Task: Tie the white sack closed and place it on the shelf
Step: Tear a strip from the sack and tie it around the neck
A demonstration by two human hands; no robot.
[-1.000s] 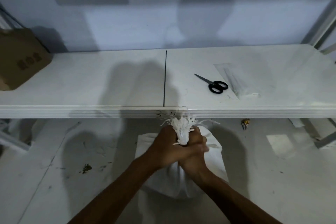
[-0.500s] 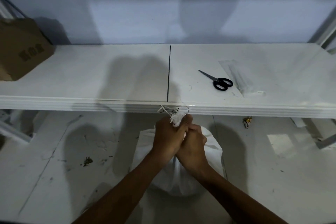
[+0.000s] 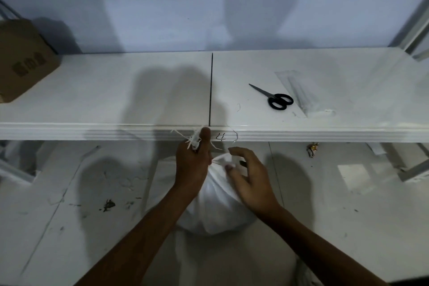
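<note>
Since a moment ago the right hand (image 3: pixel 251 176) has let go of the gathered neck and now hangs spread and relaxed, close over the cloth. The left hand (image 3: pixel 192 165) alone grips the frayed top of the white sack (image 3: pixel 218 213), thumb pointing up against the front edge of the shelf (image 3: pixel 92 132). The sack sits on the floor (image 3: pixel 69 193) beneath both hands, bulging out below the wrists. Beyond the right hand, black scissors (image 3: pixel 270 97) lie on the shelf beside a clear packet (image 3: pixel 301 95). Far off past the left hand stands a cardboard box (image 3: pixel 25 60).
</note>
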